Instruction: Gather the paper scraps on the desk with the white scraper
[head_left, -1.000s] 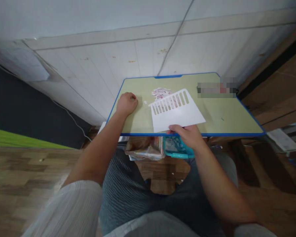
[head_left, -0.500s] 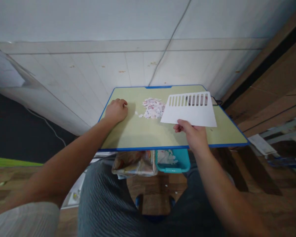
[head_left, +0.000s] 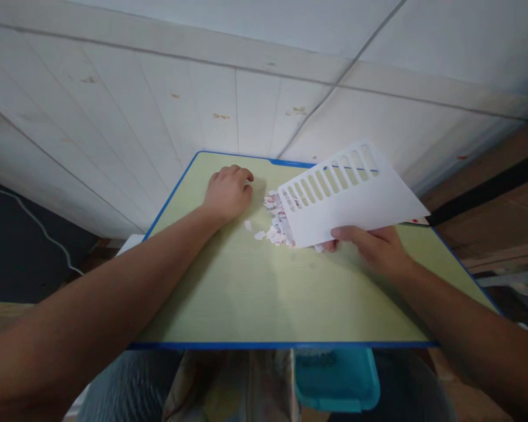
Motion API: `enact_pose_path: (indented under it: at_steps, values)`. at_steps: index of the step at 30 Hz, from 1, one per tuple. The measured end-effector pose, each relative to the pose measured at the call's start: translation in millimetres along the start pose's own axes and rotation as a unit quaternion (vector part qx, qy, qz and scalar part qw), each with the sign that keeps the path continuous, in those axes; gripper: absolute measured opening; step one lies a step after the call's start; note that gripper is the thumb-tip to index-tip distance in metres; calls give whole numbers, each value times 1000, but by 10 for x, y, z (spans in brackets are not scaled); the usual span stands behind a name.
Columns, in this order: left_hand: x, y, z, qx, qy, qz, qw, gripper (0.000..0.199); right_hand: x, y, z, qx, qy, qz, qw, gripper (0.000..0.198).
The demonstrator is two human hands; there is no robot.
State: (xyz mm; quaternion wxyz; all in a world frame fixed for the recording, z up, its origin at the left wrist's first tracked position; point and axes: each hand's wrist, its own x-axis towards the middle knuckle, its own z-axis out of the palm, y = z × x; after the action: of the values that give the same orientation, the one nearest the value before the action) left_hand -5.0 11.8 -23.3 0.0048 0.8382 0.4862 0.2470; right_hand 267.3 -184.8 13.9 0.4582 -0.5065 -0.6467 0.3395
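Note:
A white sheet (head_left: 347, 205) with a row of long slots is pinched by its near edge in my right hand (head_left: 374, 246), thumb on top. It is tilted, its left end low over a pile of torn paper scraps (head_left: 279, 225) and its right end raised. Part of the pile is hidden beneath the sheet, though some scraps show through the slots. Just left of the pile, my left hand (head_left: 229, 192) hovers at or rests on the board, which I cannot tell; its fingers are loosely bent, thumb and forefinger apart, holding nothing.
The pale yellow tabletop (head_left: 229, 293) has a blue rim and stands against a white panelled wall (head_left: 202, 99) with a cable (head_left: 317, 111). Below the near edge are a teal bin (head_left: 338, 381) and a patterned, lined container (head_left: 229, 387). A few loose scraps lie left of the pile.
The view has come closer to the table. My right hand has tilted the sheet and brought its left end over the scraps. My left hand has moved right, nearer the pile.

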Motion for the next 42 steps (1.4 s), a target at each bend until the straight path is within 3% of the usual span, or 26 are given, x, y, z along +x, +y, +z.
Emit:
enact_pose_path:
  at_steps: [11,18,25,30,32,35,39,42]
  values:
    - [47,-112,150,-78,19,-15,997,28,-170,-4,9,-75,-10,2,997,32]
    - [57,-70,79,-91,6,-24,996,33,-280,-69,80,-62,-53,8,997,27]
    - [44,107,-29,-45,-45,-45,997,42,-441,-232,204,-96,-166,-56,980,23]
    - [29,217,-102,-30,-63,-69,995,46,-501,-348,277,-46,-241,-21,969,22]
    - [26,223,-116,-30,-66,-69,995,46,-465,-421,271,-23,-242,18,970,31]
    - [19,212,-123,-38,-70,-66,995,41,-368,-521,231,-18,-183,45,982,45]
    - [18,201,-118,-44,-68,-68,994,33,-282,-521,228,-68,-186,6,980,32]
    - [31,187,-93,-42,-64,-66,995,33,-276,-433,289,-49,-207,21,977,29]
